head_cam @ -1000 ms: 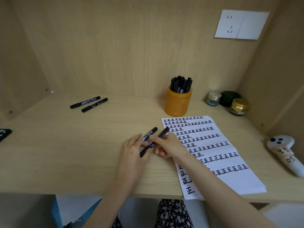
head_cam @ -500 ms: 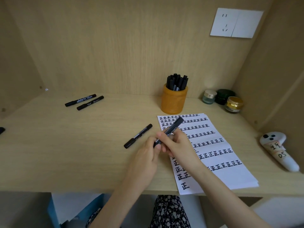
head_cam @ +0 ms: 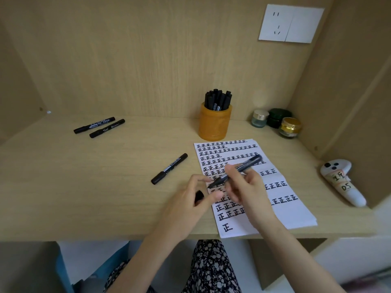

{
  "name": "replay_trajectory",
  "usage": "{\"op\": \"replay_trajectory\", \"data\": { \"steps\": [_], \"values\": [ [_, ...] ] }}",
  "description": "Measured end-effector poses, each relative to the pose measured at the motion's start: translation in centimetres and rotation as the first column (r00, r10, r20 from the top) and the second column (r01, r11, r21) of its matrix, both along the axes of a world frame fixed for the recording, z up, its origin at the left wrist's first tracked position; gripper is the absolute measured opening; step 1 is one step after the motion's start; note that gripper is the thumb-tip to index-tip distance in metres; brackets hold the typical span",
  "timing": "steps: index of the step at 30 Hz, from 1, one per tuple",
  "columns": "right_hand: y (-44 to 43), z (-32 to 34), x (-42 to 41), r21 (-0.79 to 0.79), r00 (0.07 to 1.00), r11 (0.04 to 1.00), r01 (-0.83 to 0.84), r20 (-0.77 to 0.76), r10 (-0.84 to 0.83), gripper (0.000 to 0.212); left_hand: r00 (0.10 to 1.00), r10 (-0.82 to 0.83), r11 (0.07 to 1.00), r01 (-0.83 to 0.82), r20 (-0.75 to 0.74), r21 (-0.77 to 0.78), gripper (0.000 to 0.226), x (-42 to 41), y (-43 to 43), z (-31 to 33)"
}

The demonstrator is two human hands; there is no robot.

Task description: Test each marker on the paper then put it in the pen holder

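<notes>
While the left hand [head_cam: 190, 199] pinches what looks like a cap [head_cam: 198, 196] and the right hand [head_cam: 243, 187] grips the uncapped marker [head_cam: 252, 161] over the paper [head_cam: 296, 216], a loose marker [head_cam: 169, 168] lies beside the sheet, two untested markers [head_cam: 94, 124] farther left, and the pen holder [head_cam: 214, 125] stands nearly full.

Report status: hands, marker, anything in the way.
Right hand grips uncapped marker, tip over paper. Left hand pinches cap. Way to pen holder clear.
</notes>
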State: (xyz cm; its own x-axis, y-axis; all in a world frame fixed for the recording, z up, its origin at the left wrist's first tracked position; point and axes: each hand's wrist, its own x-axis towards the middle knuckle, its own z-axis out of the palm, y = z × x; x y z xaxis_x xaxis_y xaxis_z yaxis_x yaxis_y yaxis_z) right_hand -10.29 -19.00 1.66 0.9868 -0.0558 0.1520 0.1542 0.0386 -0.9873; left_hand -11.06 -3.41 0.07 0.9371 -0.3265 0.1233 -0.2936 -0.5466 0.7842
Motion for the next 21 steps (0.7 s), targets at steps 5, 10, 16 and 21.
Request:
{"op": "replay_trajectory", "data": {
  "steps": [5, 10, 16, 21],
  "values": [
    [-2.7, -0.9, -1.4, 0.116, 0.981, 0.98, 0.165, -0.121, -0.151, 0.024, 0.999, -0.013, 0.999, 0.011, 0.034, 0.049, 0.028, -0.2, 1.1, -1.4],
    [-3.3, -2.4, -3.0, 0.05, 0.979, 0.984, 0.172, -0.123, -0.164, 0.029, 0.994, -0.066, 0.986, 0.052, 0.088, 0.157, 0.013, -0.5, 1.1, -2.5],
    [-2.8, -2.2, -3.6, -0.116, 0.985, 0.984, 0.136, -0.09, -0.146, 0.025, 0.983, -0.079, 0.978, 0.044, 0.166, 0.204, 0.014, -0.7, 0.9, -2.7],
    [-2.5, -3.0, -3.4, -0.214, 0.962, 0.942, 0.26, -0.031, -0.273, 0.03, 0.975, -0.068, 0.977, 0.022, 0.211, 0.213, 0.012, -0.7, 0.8, -2.8]
  ]
}}
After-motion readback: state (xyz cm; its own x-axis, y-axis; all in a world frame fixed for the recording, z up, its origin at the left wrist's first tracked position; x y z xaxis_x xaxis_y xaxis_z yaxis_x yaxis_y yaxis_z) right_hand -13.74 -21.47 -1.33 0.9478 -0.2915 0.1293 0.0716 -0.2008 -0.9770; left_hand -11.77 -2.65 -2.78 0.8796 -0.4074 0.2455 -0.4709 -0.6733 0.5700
